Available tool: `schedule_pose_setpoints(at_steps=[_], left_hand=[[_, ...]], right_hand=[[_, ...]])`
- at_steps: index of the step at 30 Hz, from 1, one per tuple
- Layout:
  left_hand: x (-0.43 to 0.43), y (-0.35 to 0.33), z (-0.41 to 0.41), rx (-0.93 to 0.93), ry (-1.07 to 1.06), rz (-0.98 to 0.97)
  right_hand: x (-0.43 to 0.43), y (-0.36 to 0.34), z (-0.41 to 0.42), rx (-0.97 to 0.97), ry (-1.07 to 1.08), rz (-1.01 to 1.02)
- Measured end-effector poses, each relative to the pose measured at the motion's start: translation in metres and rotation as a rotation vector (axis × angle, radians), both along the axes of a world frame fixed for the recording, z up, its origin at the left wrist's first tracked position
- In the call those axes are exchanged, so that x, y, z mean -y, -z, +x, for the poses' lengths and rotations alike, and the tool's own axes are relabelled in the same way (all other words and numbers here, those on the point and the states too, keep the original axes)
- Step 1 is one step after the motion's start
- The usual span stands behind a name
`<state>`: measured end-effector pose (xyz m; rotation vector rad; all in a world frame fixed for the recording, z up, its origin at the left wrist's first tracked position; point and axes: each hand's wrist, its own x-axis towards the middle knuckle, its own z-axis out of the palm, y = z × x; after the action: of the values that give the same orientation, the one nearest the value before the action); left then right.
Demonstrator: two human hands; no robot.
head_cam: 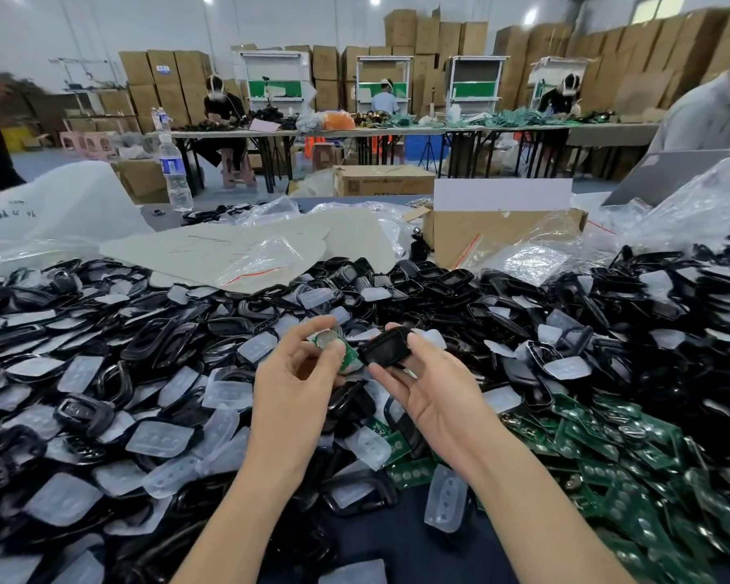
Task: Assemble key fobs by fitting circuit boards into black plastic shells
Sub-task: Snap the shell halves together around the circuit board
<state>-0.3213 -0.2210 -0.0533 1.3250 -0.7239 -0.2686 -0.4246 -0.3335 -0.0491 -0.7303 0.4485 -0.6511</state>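
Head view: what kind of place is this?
Probably a warehouse-style assembly workshop. Cardboard boxes are stacked high along the back wall. Other workers sit at long folding tables. Black shells and green circuit boards lie heaped in front.

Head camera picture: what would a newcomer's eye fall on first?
The two hands at the centre: the left hand pinches a green circuit board, the right hand holds a black shell. Around them spreads a heap of black shells and clear pads, with green boards piled at lower right.
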Motion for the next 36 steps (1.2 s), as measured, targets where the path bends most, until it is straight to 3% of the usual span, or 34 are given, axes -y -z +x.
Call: schedule_pose_setpoints(at_steps=[6,11,22,36], left_hand=[[0.000,0.001,0.001,-0.038,0.024,-0.014],[0.001,0.000,-0.002,0.068,0.028,0.021],[0.002,0.003,-0.008,0.208,-0.006,0.124],[0.002,0.003,-0.007,0.177,-0.109,0.133]], right_hand=[[-0.001,0.008,0.003,-0.018,0.045,-0.111],[-0.001,0.009,0.003,-0.081,0.123,-0.240],[-0.002,0.008,0.002,0.029,0.132,-0.179],[-0.014,0.014,0.009,0.019,0.069,-0.283]])
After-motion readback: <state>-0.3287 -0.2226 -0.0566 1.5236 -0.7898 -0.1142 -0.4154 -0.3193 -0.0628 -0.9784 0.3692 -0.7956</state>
